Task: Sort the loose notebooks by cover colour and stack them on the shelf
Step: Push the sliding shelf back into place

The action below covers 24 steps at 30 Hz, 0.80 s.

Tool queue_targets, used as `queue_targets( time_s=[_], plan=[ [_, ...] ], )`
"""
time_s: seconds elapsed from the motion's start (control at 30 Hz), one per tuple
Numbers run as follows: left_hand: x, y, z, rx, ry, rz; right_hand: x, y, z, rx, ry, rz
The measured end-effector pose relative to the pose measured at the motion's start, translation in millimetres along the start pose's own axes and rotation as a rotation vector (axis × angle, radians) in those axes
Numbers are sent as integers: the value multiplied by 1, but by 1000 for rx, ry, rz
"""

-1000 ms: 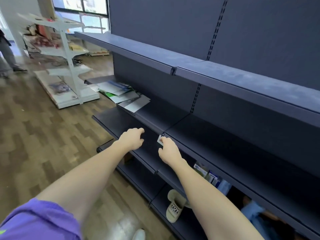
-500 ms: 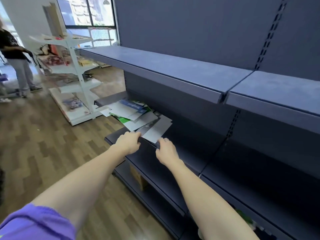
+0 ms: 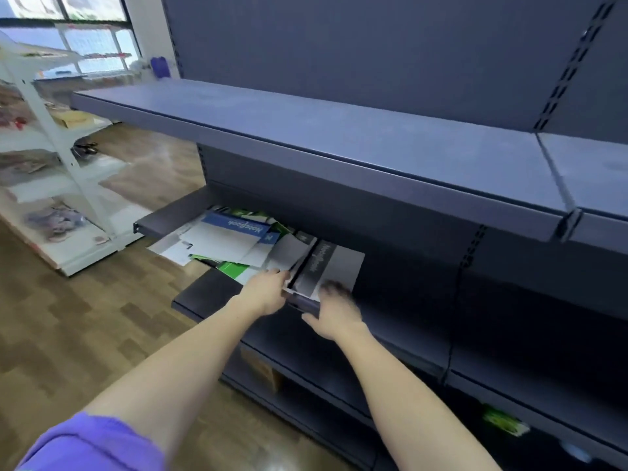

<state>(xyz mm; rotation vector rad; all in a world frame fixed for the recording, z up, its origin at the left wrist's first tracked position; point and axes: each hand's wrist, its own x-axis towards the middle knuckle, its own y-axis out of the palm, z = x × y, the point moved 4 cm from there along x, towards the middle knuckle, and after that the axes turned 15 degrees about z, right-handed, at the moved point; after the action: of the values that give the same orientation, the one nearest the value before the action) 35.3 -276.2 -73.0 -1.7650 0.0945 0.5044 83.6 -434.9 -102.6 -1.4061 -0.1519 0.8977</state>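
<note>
A shop, this: long dark gondola shelving (image 3: 339, 154), a white display rack (image 3: 61, 158) of goods beside it, notebooks (image 3: 234, 232) on a shelf.

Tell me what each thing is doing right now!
Left hand: touching the pile's near edge, grip unclear.
Right hand: blurred, at the grey notebook's near edge.
Grey notebook: closed, lying flat on the shelf.
Blue notebook: closed, on top of the pile.
Notebook pile: messy, unsorted.
Top shelf: bare.

Right hand (image 3: 334, 312) fingers (image 3: 334, 287) motion-blurred over grey notebook (image 3: 328, 266).
</note>
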Motion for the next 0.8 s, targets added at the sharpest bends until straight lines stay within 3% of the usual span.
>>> queue_targets(
  time_s=[0.33,0.8],
  plan=[
    [56,12,-13,251,173,110,-7,1,-16,41,321,-67],
    [25,28,-56,138,471,230,-68,23,-23,253,574,-107]
  ],
)
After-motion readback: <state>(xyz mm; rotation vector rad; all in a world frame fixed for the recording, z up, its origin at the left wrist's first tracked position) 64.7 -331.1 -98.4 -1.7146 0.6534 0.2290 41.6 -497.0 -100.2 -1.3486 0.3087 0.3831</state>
